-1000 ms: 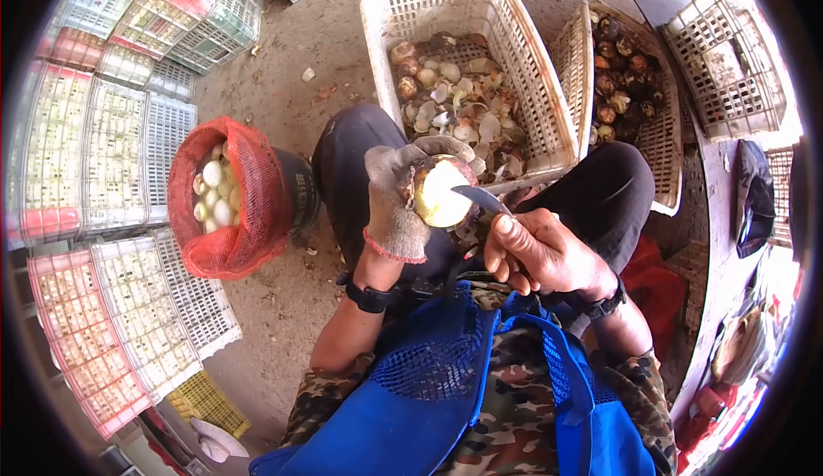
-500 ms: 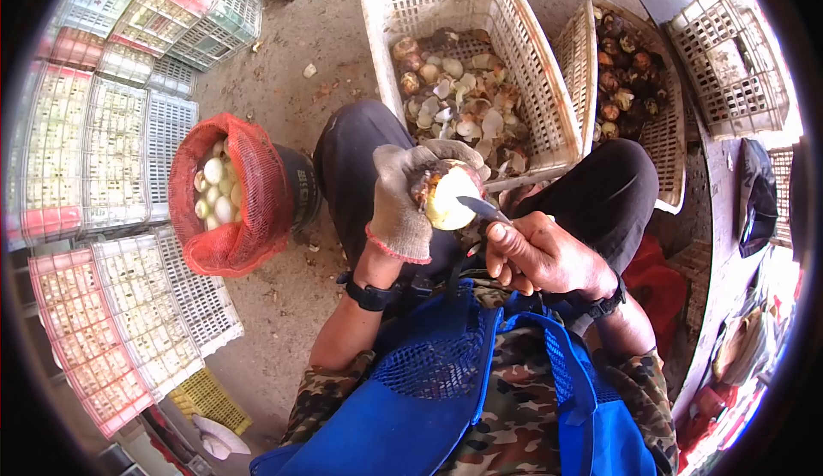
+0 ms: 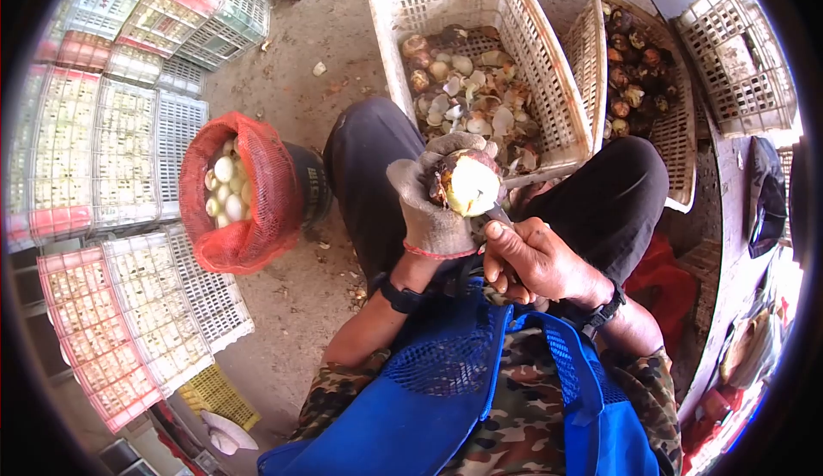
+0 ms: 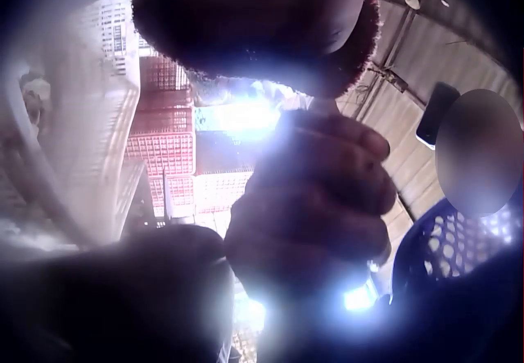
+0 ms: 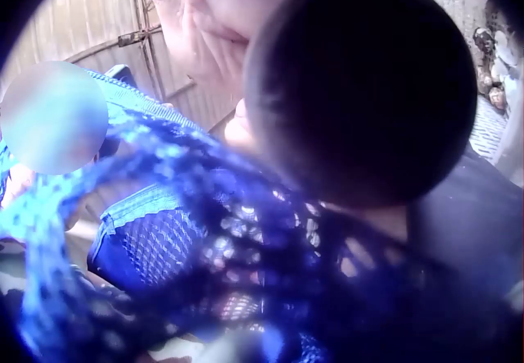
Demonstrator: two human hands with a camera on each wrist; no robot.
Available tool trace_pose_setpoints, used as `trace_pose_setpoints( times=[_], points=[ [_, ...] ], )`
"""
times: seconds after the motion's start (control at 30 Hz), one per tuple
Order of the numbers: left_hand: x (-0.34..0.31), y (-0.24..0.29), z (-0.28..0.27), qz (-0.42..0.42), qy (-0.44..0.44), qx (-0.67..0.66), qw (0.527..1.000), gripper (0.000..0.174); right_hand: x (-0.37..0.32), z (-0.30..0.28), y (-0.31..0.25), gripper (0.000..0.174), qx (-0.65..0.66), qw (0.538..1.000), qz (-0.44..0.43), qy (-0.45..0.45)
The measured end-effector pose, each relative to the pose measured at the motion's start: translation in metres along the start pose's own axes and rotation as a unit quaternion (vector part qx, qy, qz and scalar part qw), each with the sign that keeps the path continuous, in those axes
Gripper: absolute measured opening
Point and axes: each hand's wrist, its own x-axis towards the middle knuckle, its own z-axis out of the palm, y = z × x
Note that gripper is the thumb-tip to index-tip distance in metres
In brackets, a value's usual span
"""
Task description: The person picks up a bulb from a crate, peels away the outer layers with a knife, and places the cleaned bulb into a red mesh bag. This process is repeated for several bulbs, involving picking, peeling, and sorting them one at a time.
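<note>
In the head view, my left hand (image 3: 433, 210), in a grey knit glove with a red cuff, holds a partly peeled onion (image 3: 474, 186). Brown-purple skin remains on its far and left sides; the side towards me is pale and bare. My bare right hand (image 3: 544, 257) grips a knife, its fingers curled round the handle and its thumb pointing towards the onion. The dark knife blade (image 3: 497, 213) lies at the onion's lower right edge, mostly hidden. In the left wrist view the curled fingers (image 4: 327, 187) of the right hand show in shadow below the glove cuff.
A white crate (image 3: 549, 56) with peelings and some onions stands ahead; a second crate (image 3: 583, 69) of unpeeled onions is to its right. At left stands a bucket (image 3: 307, 185) beside a red mesh bag (image 3: 270, 172) of peeled onions. Stacked crates (image 3: 129, 142) line the far left.
Both hands have shifted, the left hand moving right with the onion and turning it. The knife blade has gone from across the pale face to the onion's lower right edge.
</note>
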Motion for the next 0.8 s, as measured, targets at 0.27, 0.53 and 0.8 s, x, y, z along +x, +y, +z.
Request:
trace_pose_setpoints(
  times=[0.27,0.53,0.8],
  points=[
    [0.009,0.027,0.001,-0.113,-0.131,0.01,0.985,0.045,-0.016,-0.031,-0.014,0.064,-0.071,0.997,0.027,-0.032],
    [0.018,0.014,-0.036,-0.263,-0.19,-0.012,0.946,0.057,-0.011,-0.038,-0.021,0.062,-0.147,0.983,0.072,-0.08],
    [0.016,0.0,-0.022,-0.182,-0.13,-0.189,0.956,0.084,-0.01,-0.018,-0.008,0.065,-0.017,0.998,0.052,-0.037]
  ],
)
